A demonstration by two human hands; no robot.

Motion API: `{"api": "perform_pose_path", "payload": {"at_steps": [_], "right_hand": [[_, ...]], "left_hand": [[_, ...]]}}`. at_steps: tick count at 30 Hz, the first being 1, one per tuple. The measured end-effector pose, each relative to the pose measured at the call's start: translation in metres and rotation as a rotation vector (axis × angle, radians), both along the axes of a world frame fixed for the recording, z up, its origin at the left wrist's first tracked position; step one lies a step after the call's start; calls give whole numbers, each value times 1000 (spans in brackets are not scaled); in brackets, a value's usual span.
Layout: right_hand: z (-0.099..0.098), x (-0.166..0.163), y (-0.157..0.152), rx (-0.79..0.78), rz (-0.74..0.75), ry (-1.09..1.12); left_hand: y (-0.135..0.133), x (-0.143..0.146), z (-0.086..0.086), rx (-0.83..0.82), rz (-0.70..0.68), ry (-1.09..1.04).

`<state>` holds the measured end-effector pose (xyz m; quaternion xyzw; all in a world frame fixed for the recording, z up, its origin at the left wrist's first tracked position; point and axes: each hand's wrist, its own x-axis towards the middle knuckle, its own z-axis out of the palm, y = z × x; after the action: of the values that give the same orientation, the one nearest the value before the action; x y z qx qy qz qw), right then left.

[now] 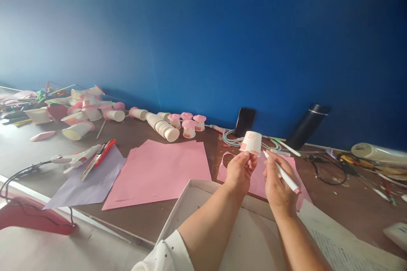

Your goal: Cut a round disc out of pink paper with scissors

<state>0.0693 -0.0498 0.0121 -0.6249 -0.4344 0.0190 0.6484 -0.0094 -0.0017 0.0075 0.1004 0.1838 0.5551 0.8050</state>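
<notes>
My left hand [241, 172] grips a small white paper cup [253, 140] by its lower rim. The cup is upside down, with a window drawn on its side and pink patches along the bottom. In my right hand [280, 186] is a white marker [288, 179] with a pink end; its tip points up at the cup, and I cannot tell whether they touch. Below both hands lie pink paper with a round hole cut in it [222, 172] and a white box lid [182, 207]. Several finished-looking cups with pink paper roofs [189, 129] stand further back.
A stack of paper cups [162, 127] lies left of the roofed cups. Pink sheets [162, 173], a utility knife [99, 156] and a glue gun [76, 157] lie on the left. A phone [245, 121] and black bottle [308, 125] lean on the blue partition [190, 51]. Cables [330, 169] lie right.
</notes>
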Motion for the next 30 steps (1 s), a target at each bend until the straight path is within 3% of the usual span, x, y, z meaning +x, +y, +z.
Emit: {"api": "perform_pose_path", "payload": {"at_steps": [10,30], "right_hand": [[0,-3,3,-6,40,38],[-5,1,5,-52,62,-50]], "left_hand": [[2,2,-7,88,-41,79],[-1,2,-2,104,-51,113]]}}
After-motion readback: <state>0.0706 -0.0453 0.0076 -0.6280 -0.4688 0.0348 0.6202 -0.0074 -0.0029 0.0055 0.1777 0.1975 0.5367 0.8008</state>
